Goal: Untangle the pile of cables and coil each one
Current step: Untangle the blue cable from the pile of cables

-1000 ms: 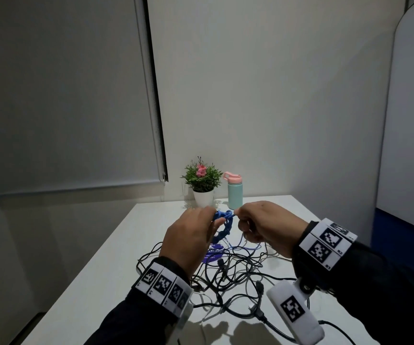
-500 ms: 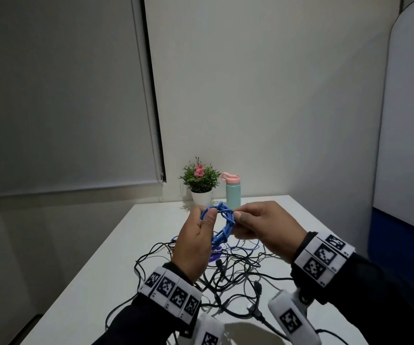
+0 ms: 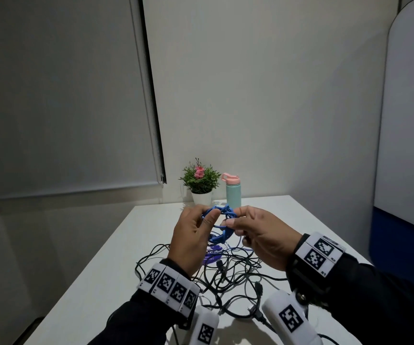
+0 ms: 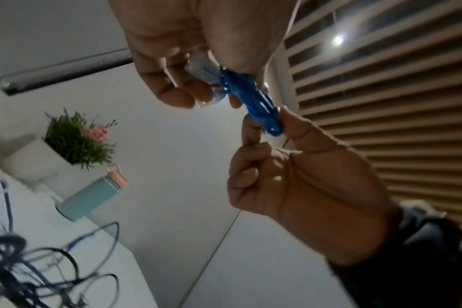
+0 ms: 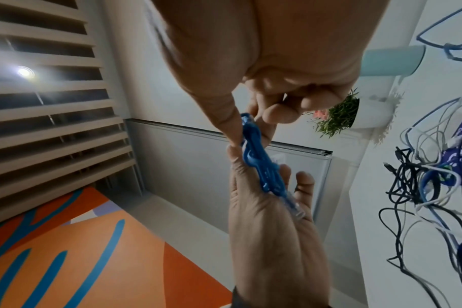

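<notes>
A small blue cable coil [image 3: 222, 224] hangs in the air above the tangled pile of black, white and blue cables [image 3: 228, 275] on the white table [image 3: 106, 282]. My left hand [image 3: 208, 217] grips the coil's left side, thumb in front. In the left wrist view its fingers curl round the coil [image 4: 253, 98] and a clear connector [image 4: 203, 70]. From the right, my right hand [image 3: 234, 219] pinches the coil between thumb and forefinger, as the right wrist view shows on the blue cable [image 5: 259, 160]. A purple strap [image 3: 213, 256] lies in the pile.
A potted plant [image 3: 201, 181] with a pink flower and a teal bottle [image 3: 233, 191] with a pink lid stand at the table's far edge, just behind my hands. Walls close in at the back and right. Bare tabletop lies left of the pile.
My left hand has turned thumb-forward and both hands have lifted the blue coil a little. The coil shows more between them than a second ago.
</notes>
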A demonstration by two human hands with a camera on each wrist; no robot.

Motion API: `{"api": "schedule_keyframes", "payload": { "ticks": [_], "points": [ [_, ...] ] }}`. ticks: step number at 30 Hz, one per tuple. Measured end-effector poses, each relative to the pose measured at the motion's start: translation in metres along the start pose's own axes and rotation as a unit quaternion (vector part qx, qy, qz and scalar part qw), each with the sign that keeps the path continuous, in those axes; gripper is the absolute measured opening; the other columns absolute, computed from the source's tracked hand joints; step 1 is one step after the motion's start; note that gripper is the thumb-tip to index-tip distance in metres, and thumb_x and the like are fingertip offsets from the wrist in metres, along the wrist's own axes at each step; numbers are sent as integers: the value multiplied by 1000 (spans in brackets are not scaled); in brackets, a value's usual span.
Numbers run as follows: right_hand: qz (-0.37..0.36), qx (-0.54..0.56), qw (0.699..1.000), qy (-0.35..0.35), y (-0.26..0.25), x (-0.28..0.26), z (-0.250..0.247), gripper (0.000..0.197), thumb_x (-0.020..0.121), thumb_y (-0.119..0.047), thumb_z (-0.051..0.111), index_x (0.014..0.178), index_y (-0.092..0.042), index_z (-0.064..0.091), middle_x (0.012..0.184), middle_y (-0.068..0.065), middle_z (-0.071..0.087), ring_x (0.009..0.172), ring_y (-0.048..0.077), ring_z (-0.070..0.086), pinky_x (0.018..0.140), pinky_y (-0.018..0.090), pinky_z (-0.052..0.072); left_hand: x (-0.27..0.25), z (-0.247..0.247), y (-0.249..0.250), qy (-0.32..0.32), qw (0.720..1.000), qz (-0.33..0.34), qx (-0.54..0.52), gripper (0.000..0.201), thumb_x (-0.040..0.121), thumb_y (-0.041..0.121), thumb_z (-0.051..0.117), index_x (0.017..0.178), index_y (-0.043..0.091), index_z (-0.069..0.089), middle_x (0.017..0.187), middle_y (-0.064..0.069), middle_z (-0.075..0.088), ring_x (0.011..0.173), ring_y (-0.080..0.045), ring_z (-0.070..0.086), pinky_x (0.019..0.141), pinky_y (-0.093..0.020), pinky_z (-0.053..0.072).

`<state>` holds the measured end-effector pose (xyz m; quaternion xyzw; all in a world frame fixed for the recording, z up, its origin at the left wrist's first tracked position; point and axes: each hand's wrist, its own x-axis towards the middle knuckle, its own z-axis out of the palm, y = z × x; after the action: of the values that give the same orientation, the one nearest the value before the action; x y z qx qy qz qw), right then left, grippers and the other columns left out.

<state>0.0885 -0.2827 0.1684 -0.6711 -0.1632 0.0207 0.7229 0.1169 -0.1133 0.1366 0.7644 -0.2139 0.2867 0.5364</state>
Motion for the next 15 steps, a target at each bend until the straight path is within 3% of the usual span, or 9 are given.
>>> {"api": "schedule_keyframes", "payload": {
  "ticks": [3, 6, 9, 11, 13, 15],
  "points": [
    [3, 26, 1000, -3, 2, 3, 0, 16, 90, -2, 58, 85, -16, 54, 68, -1, 53, 56, 5, 35, 54, 23, 25, -1, 6, 6, -19, 987, -98, -130, 24, 90, 44, 64, 95, 23, 74, 92, -14, 70, 87, -34, 68, 82, -52, 58],
    [-11, 0, 1000, -5, 2, 7, -1, 19, 90, 2, 52, 85, -16, 53, 65, -1, 47, 53, 4, 34, 54, 25, 24, -1, 15, 12, -6, 947, -188, -258, 33, 83, 34, 70, 102, 8, 74, 87, -22, 68, 83, -36, 66, 84, -52, 57],
    [-22, -43, 999, 17, 1, 12, -4, 18, 89, 2, 53, 91, -16, 53, 67, -2, 54, 56, 6, 38, 55, 26, 27, 0, 22, 18, 10, 914, -238, -329, 36, 83, 29, 69, 105, 1, 71, 88, -25, 65, 79, -30, 61, 73, -41, 56],
    [-30, -62, 997, 22, 2, 15, -8, 17, 90, 0, 55, 96, -16, 53, 69, -1, 57, 58, 8, 41, 53, 24, 30, 0, 24, 19, 14, 898, -259, -356, 35, 90, 24, 66, 112, -2, 69, 97, -28, 67, 85, -32, 63, 67, -34, 56],
    [-43, -69, 997, 13, 4, 16, -12, 17, 89, -5, 59, 101, -15, 53, 72, 1, 60, 58, 7, 44, 51, 21, 33, -1, 24, 19, 8, 888, -268, -373, 35, 95, 20, 62, 118, -6, 66, 107, -33, 66, 93, -36, 62, 75, -38, 55],
    [-61, -92, 994, 5, 6, 15, -17, 20, 89, -7, 60, 107, -12, 52, 68, -5, 61, 56, 3, 49, 51, 15, 36, -2, 24, 19, -4, 885, -270, -379, 37, 96, 21, 61, 119, -8, 64, 105, -32, 66, 93, -37, 62, 83, -44, 51]
  ]
}}
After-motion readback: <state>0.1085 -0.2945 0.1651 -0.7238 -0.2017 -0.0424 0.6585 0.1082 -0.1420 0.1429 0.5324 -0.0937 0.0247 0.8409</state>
